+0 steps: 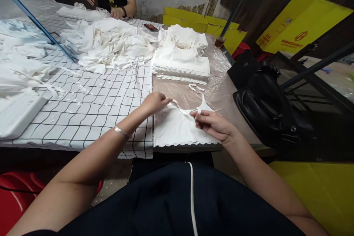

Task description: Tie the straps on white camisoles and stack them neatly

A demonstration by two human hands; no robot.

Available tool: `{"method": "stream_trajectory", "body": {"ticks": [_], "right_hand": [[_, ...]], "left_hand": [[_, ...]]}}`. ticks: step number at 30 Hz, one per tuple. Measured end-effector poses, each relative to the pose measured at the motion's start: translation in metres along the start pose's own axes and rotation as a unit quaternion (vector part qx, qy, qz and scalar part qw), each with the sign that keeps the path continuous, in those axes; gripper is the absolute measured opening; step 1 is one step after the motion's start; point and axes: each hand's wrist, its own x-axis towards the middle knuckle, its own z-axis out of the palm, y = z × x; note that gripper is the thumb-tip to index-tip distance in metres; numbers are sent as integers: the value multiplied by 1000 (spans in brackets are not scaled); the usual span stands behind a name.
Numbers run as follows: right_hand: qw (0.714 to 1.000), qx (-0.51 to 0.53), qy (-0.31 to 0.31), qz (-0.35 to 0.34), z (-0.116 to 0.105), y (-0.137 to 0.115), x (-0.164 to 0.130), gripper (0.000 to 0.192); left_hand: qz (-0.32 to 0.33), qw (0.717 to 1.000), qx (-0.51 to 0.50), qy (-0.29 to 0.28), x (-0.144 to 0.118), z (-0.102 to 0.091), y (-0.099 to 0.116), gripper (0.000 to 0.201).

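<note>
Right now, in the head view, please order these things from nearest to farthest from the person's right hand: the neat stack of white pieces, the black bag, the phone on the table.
From the right hand:
1. Black bag, just to its right at the table's edge.
2. Neat stack of white pieces, ahead of it on the plastic sheet.
3. Phone, far ahead and to the left, beside the loose white pile.

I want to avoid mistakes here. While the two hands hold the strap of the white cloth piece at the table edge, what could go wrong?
1. The cloth piece lies right at the table edge; a pull toward the body might slide it off.
2. The left hand and right hand pinch a thin strap; it may twist or stretch.
3. A glass stands beside the stack; a spill could stain it.
</note>
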Motion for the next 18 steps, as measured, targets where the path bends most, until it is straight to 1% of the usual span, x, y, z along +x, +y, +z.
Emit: {"method": "stream_trajectory", "body": {"ticks": [2,3,5,7,9,11,14,16,18], "right_hand": [[998,6,50,-47,-3,-14,17,22],[995,4,71,-72,-4,-21,26,22],[988,-7,101,-118,-4,-35,45,23],[983,-28,110,-146,-2,-44,61,23],[982,-51,101,-150,2,-47,71,25],[985,-69,85,-137,6,-43,75,28],[989,-83,68,-102,9,-30,73,31],[990,-95,65,-84,7,-20,70,32],[988,-110,70,-82,4,-12,68,32]], "left_hand": [[87,989,114,33,-16,8,-6,31],[115,979,165,38,-24,14,-9,27],[145,954,260,39,-36,30,-14,23],[151,936,314,48,-41,44,-15,29],[146,931,330,51,-40,53,-14,32],[139,934,327,47,-35,57,-12,27],[126,945,301,30,-29,58,-10,18],[117,955,271,26,-28,59,-10,17],[111,964,241,29,-29,60,-11,19]]}}
